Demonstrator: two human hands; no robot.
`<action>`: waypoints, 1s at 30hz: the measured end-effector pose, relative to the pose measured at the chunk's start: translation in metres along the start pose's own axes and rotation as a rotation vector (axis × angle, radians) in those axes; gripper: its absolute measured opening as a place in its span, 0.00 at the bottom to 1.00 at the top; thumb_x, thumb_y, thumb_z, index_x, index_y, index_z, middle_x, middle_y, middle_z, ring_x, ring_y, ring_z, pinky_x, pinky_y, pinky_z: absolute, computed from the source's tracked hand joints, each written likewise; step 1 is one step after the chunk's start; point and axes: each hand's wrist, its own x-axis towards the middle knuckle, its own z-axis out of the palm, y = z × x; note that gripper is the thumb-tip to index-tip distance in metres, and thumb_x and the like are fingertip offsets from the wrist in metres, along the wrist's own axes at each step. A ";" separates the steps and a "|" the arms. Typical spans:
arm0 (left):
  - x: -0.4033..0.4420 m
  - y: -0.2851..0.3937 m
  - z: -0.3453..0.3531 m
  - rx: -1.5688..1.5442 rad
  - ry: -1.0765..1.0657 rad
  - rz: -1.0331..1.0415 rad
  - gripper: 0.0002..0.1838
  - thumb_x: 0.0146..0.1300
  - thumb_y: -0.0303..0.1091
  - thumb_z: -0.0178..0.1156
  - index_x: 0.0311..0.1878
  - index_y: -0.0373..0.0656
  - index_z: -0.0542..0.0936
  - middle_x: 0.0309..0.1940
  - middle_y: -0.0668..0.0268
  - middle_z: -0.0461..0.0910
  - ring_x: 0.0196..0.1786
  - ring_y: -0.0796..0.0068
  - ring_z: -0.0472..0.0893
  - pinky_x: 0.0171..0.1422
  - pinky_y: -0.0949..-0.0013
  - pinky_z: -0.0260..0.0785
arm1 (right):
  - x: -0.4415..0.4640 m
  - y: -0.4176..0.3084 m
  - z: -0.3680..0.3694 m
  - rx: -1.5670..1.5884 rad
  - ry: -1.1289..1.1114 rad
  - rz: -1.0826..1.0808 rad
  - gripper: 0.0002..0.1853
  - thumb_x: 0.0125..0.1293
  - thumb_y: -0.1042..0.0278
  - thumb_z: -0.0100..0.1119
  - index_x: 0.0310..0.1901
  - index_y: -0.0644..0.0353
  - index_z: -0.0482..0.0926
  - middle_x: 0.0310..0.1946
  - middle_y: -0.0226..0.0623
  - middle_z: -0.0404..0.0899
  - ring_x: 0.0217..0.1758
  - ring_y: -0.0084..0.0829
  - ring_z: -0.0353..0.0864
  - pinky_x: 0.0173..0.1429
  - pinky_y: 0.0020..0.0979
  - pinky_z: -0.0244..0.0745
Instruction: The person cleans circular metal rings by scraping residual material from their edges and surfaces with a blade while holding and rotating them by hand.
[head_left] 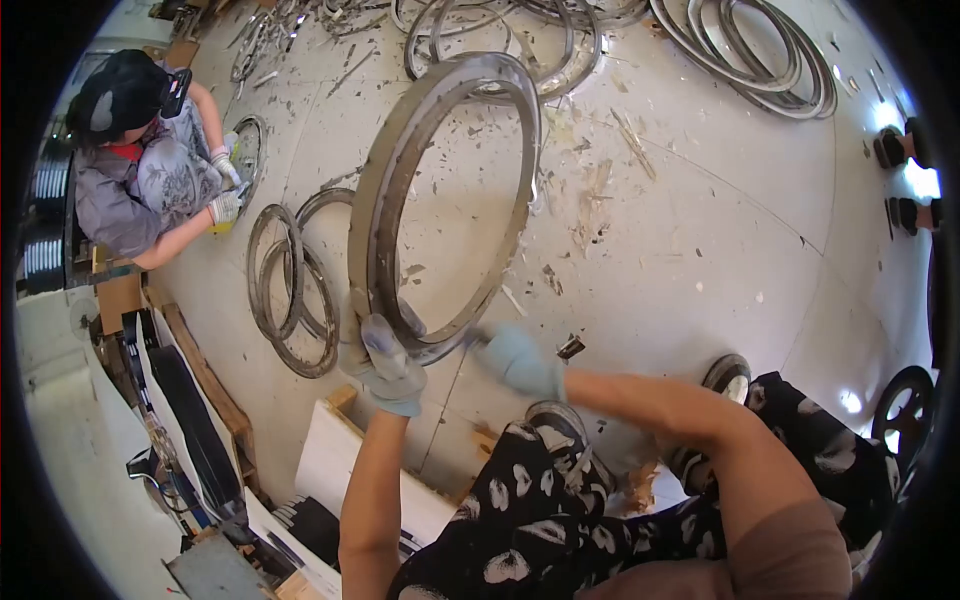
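left hand (388,368) pinching ring (372,225) low | right hand (522,362) blurred, grip unclear | best: brace ring firmly, avoid twisting

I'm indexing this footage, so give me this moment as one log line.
left hand: grips large ring | right hand: blurred, near ring's lower edge, contact unclear | floor: more rings, scattered debris
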 end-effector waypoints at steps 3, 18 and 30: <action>-0.004 -0.029 -0.016 0.272 0.015 0.304 0.35 0.62 0.52 0.55 0.61 0.29 0.66 0.45 0.59 0.76 0.43 0.73 0.75 0.49 0.71 0.69 | 0.001 -0.014 0.034 0.168 0.023 -0.176 0.17 0.64 0.57 0.49 0.49 0.57 0.78 0.26 0.46 0.80 0.30 0.36 0.82 0.35 0.36 0.76; -0.013 0.002 0.005 0.053 -0.107 0.023 0.49 0.57 0.74 0.42 0.58 0.30 0.66 0.27 0.66 0.73 0.26 0.79 0.72 0.29 0.77 0.65 | -0.026 -0.051 0.020 0.710 -0.179 0.142 0.13 0.66 0.60 0.52 0.40 0.61 0.80 0.17 0.29 0.71 0.19 0.22 0.68 0.24 0.30 0.66; -0.030 -0.025 -0.002 -0.300 -0.103 -0.013 0.46 0.58 0.69 0.49 0.60 0.30 0.64 0.46 0.56 0.75 0.32 0.77 0.75 0.33 0.75 0.72 | 0.044 0.059 0.009 -0.219 0.368 -0.056 0.15 0.64 0.55 0.49 0.39 0.56 0.79 0.27 0.47 0.80 0.30 0.43 0.80 0.34 0.40 0.74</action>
